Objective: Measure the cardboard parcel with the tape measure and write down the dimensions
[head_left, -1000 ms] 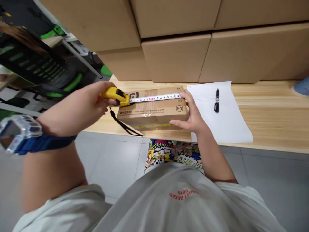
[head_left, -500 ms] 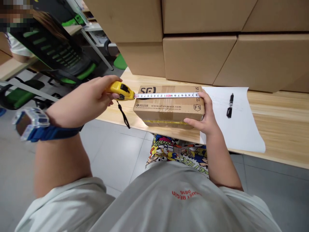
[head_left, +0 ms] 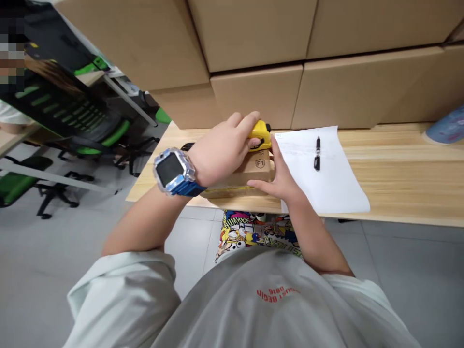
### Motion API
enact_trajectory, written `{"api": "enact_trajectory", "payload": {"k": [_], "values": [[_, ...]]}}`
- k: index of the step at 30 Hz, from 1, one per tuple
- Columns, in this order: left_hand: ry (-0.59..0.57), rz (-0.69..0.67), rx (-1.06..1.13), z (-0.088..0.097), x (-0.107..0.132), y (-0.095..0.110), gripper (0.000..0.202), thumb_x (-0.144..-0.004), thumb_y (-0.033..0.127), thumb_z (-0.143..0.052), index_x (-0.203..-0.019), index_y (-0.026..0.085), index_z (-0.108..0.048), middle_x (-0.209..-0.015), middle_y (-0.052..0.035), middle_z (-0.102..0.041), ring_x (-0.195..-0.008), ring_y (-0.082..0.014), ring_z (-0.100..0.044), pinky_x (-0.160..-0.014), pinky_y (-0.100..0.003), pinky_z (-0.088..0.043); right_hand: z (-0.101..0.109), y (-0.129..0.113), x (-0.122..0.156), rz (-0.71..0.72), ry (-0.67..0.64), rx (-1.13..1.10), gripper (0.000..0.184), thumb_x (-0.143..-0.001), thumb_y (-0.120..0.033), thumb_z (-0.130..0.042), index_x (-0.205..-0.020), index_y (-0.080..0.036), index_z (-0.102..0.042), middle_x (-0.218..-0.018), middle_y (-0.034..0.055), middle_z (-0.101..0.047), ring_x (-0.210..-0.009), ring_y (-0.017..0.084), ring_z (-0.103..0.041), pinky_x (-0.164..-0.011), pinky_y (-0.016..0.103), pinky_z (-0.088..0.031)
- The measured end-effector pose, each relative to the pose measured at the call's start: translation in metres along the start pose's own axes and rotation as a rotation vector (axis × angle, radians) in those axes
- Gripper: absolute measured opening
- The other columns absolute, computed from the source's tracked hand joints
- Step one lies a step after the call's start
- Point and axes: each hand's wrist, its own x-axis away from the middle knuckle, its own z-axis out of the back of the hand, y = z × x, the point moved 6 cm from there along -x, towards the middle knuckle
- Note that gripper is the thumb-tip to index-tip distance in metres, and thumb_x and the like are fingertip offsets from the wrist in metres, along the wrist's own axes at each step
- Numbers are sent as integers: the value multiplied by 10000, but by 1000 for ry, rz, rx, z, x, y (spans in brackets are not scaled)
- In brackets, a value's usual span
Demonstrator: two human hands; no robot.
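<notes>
1. One yellow plastic tape measure (head_left: 262, 134) sits at the right end of the top of a small brown cardboard parcel box (head_left: 255, 169). The box lies near the front edge of a pale wooden table (head_left: 406, 174).
2. We see grey tiled floor (head_left: 54, 251) below the table and a green-and-black office chair (head_left: 90, 130) to the left.
3. Our left hand (head_left: 223, 152), with a blue-strapped watch (head_left: 173, 169) on its wrist, reaches across the box and is clenched round the tape measure. Our right hand (head_left: 277, 178) lies flat and unclenched against the box's right end, thumb along the front face.
4. Large closed brown cartons (head_left: 253, 92) stand stacked behind. A black pen (head_left: 317, 153) lies on a white paper sheet (head_left: 326, 188) just right of the box.
</notes>
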Motion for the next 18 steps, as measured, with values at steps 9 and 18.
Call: {"api": "enact_trajectory", "payload": {"k": [9,18], "values": [[150,47,283,-15,5,-6,590,-1050,458,-294,-1564,169,-304,-1475,-105,-516,-1362,-236,-509,-1236,-398,-396,109,-21,12,-249,308,338,672,-981,-758,-356,-1144,-222,-728,-1147,114,-754,-1099,281,-693,-977,449,-534],[180,102,179,-26,6,1,549,-1044,415,-297,-1569,260,-343,-1204,-153,-628,-1081,-265,-665,-992,-424,-562,146,66,-25,-670,-199,939,441,-966,-335,-546,-1346,-116,-593,-1021,232,-727,-931,364,-666,-720,399,-446]]}}
